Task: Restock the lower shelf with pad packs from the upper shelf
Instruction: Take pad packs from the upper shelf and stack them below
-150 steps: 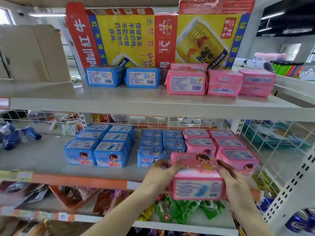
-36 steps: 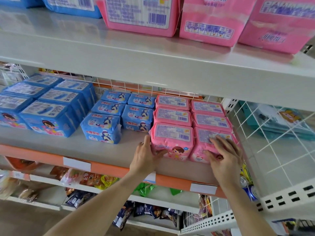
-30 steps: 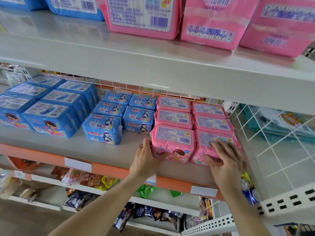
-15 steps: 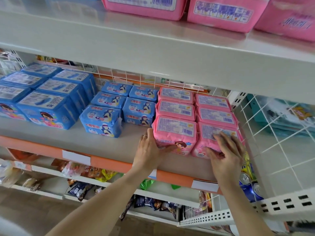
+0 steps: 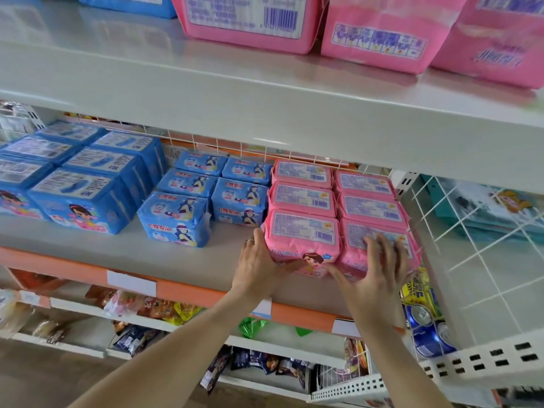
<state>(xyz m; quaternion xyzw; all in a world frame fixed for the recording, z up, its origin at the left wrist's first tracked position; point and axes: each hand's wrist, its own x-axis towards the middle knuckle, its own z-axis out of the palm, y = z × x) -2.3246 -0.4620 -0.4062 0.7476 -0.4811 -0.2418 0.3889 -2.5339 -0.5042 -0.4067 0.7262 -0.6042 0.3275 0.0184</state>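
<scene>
Pink film wraps the two packs under the person's hands: the front-left pink pack (image 5: 303, 237) and the front-right pink pack (image 5: 354, 232) head two rows of three at the right end of the lower shelf (image 5: 206, 260). The left hand (image 5: 259, 266) lies with straight fingers pressed together against the left side of its pack, thumb laid across the front face. The right hand (image 5: 379, 272) rests flat on top of the other pack with fingers spread, pinching nothing. This looks like squaring up, and the risks are small but real. The packs are soft, so a hard shove would likely crumple the wrapping or skew the rows behind them instead of sliding them neatly. A sideways push from the left hand could jam the right row into the wire divider (image 5: 471, 231), while a careless pull back could nudge the small blue packs (image 5: 176, 219) just beside it. Dragging either front pack forward would bring it toward the orange rail (image 5: 191, 290), and a pack tipped over that edge would fall among the cans (image 5: 424, 328) below. More pink stock (image 5: 250, 22) sits on the upper shelf (image 5: 235, 92). Both rows seem full to the back, so any further pack would have to stand nearer the edge, where it is easier to knock off.
</scene>
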